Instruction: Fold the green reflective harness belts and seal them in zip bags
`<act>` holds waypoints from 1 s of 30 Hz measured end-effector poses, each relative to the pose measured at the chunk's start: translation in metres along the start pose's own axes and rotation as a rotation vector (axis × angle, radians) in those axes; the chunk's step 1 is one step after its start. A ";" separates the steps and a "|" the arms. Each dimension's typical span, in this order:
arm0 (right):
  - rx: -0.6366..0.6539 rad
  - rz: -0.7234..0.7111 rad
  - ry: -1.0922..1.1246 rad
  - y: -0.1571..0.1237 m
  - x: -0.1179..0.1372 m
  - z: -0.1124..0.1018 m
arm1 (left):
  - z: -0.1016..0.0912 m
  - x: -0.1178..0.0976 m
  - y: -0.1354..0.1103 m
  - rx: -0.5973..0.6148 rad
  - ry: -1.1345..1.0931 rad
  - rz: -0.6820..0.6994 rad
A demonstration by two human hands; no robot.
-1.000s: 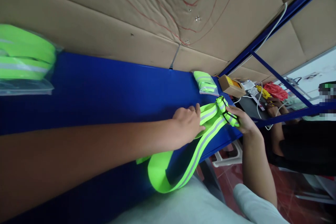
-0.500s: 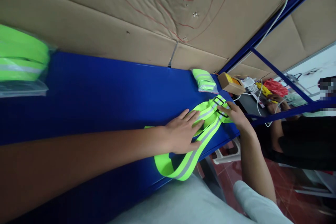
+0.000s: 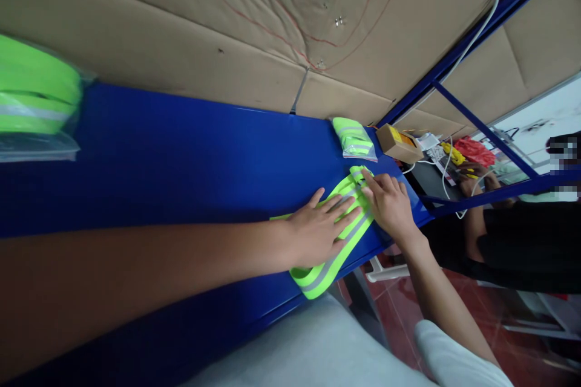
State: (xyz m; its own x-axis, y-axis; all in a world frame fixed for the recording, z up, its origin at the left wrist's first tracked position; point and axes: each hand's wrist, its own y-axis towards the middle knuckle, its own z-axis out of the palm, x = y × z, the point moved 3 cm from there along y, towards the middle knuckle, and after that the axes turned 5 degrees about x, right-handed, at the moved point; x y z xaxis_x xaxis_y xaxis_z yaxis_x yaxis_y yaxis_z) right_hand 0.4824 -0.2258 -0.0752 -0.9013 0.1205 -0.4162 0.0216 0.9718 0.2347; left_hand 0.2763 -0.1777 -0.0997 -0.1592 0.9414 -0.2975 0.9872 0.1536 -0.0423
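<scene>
A neon yellow-green reflective strap (image 3: 325, 275) with a grey stripe lies in layered lengths on the blue table. My left hand (image 3: 318, 230) rests flat across the layers, its fingers spread. At the strap's far end my right hand (image 3: 391, 204) has its thumb and index finger on the folded-over end, with the other fingers curled. Dark buckle parts show there only in part; the fingers cover the rest.
A bagged strap (image 3: 353, 138) lies behind my hands, beside a cardboard box (image 3: 399, 144). Another bagged strap bundle (image 3: 36, 94) is at far left. A blue frame post (image 3: 481, 30) rises at right. Beyond it, a co-worker's hands (image 3: 472, 178) handle yellow and red material.
My right hand has moved left and folded the buckle end over onto the strap. The strap's near loop has drawn in and flattened. My left hand stays spread on it.
</scene>
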 end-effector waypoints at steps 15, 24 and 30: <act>0.319 0.313 0.911 0.012 -0.032 0.026 | 0.002 0.001 -0.063 0.063 -0.047 0.056; 0.278 0.384 0.930 0.010 -0.023 0.017 | -0.031 -0.003 -0.076 0.031 -0.040 0.005; 0.254 0.361 0.872 0.009 -0.023 0.018 | -0.036 0.001 -0.074 -0.029 0.046 -0.074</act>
State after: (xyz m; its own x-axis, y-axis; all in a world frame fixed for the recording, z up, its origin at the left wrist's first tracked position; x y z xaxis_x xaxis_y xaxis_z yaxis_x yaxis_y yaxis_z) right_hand 0.5111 -0.2159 -0.0788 -0.8238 0.3269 0.4632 0.3600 0.9328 -0.0180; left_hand 0.2032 -0.1771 -0.0626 -0.2326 0.9398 -0.2504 0.9723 0.2313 -0.0351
